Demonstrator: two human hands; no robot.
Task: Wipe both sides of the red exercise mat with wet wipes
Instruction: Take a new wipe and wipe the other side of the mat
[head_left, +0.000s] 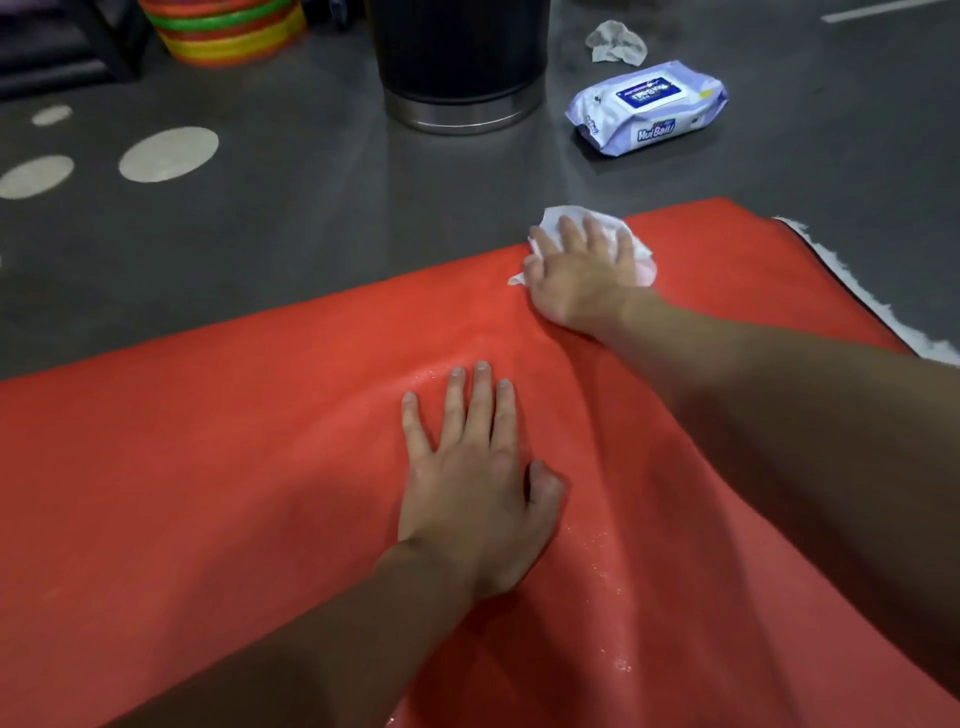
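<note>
The red exercise mat (208, 467) lies flat on the grey floor and fills the lower half of the view. My right hand (582, 275) presses a white wet wipe (563, 215) flat against the mat near its far edge, fingers spread over it. My left hand (472, 478) rests palm down on the middle of the mat, fingers apart, holding nothing. Small wet droplets glisten on the mat near my left hand. The mat's right end shows a ragged white edge (878, 306).
A pack of wet wipes (649, 106) lies on the floor beyond the mat. A crumpled used wipe (615, 44) sits behind it. A black bin (460, 62) stands at the back centre, and stacked coloured rings (228, 31) at the back left. White floor dots (169, 153) are at left.
</note>
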